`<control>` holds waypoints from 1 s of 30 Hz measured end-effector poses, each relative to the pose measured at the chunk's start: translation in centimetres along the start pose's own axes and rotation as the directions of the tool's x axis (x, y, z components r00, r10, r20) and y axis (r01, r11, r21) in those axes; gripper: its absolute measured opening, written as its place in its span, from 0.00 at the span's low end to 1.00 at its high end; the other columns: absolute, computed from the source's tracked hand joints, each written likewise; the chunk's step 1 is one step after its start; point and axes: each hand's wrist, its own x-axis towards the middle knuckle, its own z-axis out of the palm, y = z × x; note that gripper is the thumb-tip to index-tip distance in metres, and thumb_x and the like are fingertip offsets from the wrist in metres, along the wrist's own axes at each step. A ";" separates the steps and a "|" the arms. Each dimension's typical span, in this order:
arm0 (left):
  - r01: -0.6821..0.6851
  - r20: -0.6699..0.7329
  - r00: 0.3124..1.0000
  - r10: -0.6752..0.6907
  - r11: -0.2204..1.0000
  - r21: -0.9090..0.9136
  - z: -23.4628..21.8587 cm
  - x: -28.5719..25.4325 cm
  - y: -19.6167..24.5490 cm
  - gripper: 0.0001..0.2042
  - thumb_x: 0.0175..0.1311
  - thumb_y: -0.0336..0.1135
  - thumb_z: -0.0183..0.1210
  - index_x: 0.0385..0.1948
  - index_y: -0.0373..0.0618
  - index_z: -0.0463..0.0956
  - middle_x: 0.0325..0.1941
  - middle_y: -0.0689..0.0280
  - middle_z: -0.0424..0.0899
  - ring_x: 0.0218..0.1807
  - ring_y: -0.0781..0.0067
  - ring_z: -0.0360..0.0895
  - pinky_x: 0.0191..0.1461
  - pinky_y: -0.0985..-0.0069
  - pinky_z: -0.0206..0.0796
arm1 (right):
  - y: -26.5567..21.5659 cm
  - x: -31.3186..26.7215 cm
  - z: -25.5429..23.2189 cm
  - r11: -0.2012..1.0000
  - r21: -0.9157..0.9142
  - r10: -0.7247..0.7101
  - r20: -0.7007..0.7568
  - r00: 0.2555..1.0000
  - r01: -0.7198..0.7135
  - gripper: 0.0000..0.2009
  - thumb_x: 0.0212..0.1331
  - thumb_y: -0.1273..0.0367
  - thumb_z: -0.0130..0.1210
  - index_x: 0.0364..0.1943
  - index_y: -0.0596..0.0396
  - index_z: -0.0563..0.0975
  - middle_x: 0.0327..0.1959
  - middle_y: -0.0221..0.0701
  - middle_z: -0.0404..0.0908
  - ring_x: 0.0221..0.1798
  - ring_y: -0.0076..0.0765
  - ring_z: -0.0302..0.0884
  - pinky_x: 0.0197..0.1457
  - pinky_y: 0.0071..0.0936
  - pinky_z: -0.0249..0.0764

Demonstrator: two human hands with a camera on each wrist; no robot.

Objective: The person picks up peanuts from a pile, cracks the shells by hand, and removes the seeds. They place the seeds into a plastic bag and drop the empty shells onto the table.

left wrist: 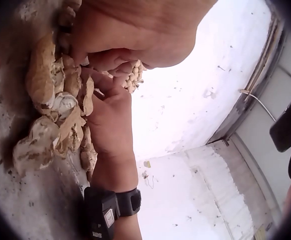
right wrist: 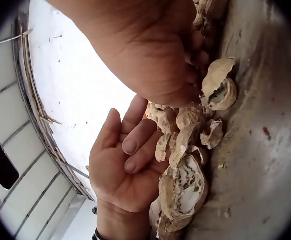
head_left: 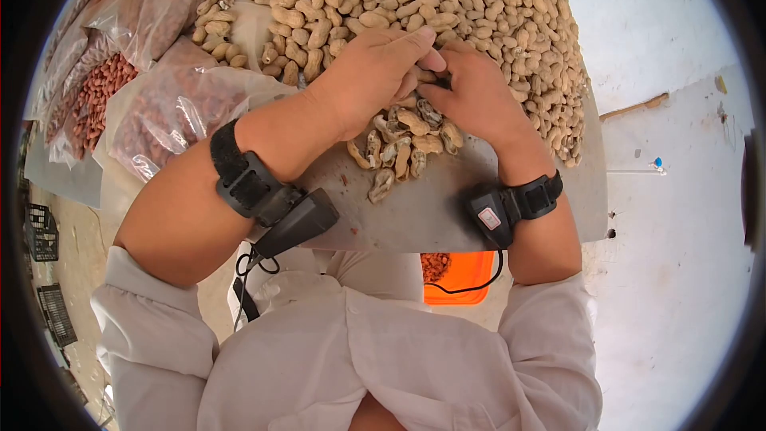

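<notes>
My left hand (head_left: pixel 381 72) is over the near edge of the peanut pile (head_left: pixel 447 0). In the right wrist view its thumb (right wrist: pixel 113 122) stands up, the other fingers are loosely bent, and no object shows in the palm. Right beside it, my right hand (head_left: pixel 479 96) pinches a peanut (head_left: pixel 429 77) between thumb and index finger, partly hidden by the hands. Cracked, empty-looking peanut shells (head_left: pixel 403 144) lie under and in front of both hands. One split shell (right wrist: pixel 185 187) shows its pale inside.
The grey metal tabletop (head_left: pixel 423 219) carries the pile and shells. Clear plastic bags (head_left: pixel 179 104) of red kernels (head_left: pixel 104 92) stand at the left. An orange container (head_left: pixel 471 271) with reddish contents is below the table's near edge. Wrist cameras with cables hang from both wrists.
</notes>
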 end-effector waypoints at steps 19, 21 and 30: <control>-0.051 -0.130 0.991 0.037 0.993 -0.109 -0.4 0.1 0.7 0.13 0.65 0.40 0.50 0.41 0.42 0.76 0.16 0.77 0.58 0.18 0.87 0.55 0.24 0.86 0.53 | 0.7 -0.2 -0.5 0.922 0.387 0.067 -0.109 0.992 -0.020 0.07 0.45 0.74 0.57 0.31 0.58 0.77 0.28 0.35 0.79 0.29 0.35 0.78 0.33 0.28 0.72; -0.086 -0.125 0.989 0.073 0.991 -0.100 -0.7 0.6 0.1 0.12 0.63 0.38 0.53 0.43 0.42 0.76 0.17 0.78 0.63 0.19 0.88 0.57 0.23 0.87 0.52 | 1.1 -0.1 -0.4 0.774 0.629 0.164 -0.088 0.982 -0.073 0.06 0.49 0.74 0.56 0.32 0.58 0.78 0.29 0.32 0.81 0.27 0.28 0.78 0.31 0.23 0.72; -0.182 -0.056 0.982 0.183 0.983 0.026 -0.6 0.5 0.1 0.14 0.58 0.36 0.60 0.44 0.41 0.76 0.29 0.72 0.79 0.24 0.89 0.67 0.25 0.89 0.56 | 0.8 -0.1 -0.8 0.112 0.992 0.173 0.034 0.984 -0.054 0.08 0.53 0.75 0.56 0.37 0.64 0.77 0.32 0.34 0.81 0.31 0.27 0.80 0.33 0.17 0.75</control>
